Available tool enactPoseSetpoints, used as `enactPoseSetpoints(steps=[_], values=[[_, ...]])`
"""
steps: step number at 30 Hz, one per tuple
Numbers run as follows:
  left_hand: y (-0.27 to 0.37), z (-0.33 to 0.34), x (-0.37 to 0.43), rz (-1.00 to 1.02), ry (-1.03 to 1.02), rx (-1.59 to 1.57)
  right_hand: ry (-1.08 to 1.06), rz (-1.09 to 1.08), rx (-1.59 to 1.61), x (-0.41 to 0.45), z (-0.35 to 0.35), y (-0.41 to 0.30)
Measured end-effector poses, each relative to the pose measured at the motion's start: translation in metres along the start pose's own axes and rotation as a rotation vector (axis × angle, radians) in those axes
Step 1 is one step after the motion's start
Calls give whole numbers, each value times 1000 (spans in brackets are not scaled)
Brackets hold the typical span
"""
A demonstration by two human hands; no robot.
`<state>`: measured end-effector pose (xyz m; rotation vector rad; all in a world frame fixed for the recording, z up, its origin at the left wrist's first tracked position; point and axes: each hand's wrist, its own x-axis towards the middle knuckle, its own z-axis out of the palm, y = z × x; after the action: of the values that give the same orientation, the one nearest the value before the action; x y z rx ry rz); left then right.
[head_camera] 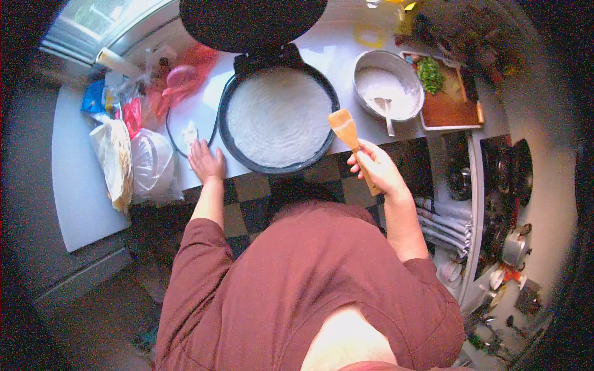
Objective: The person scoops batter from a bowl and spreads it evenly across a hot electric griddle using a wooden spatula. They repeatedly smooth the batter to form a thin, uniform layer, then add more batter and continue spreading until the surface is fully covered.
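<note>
Before me a round electric griddle (222, 121) stands with its dark lid (253, 23) raised. A pale, thin layer of batter (280, 118) covers its plate, with ring-shaped ripples. My right hand (378, 168) grips a wooden spatula (343, 127) by its handle, blade up, beside the griddle's right rim. A whitish smear shows across the blade. My left hand (206, 162) rests on the white tabletop (204, 99), fingers apart and holding nothing. It lies left of the griddle, by a crumpled white cloth or tissue (189, 133) and a black cord (168, 132).
A metal pot (357, 88) of white batter holds a spoon (388, 118). Green herbs (430, 74) lie on a brown board (445, 111) in a tray. Stacked flatbreads (118, 162) in plastic, a clear bag (153, 155) and red bags (185, 79) crowd the left. Shelves (475, 185) stand right.
</note>
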<state>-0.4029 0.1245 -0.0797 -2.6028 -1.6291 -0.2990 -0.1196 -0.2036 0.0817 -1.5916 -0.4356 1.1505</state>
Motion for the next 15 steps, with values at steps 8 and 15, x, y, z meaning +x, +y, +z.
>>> enactPoseSetpoints(steps=[8, 15], values=[[10, -16, 4, -10, -75, 16, 110, -46, 22, -10, -21, 5], [7, -15, 3, 3, -69, 25, 101, -86, 18, -21, -27, 10]])
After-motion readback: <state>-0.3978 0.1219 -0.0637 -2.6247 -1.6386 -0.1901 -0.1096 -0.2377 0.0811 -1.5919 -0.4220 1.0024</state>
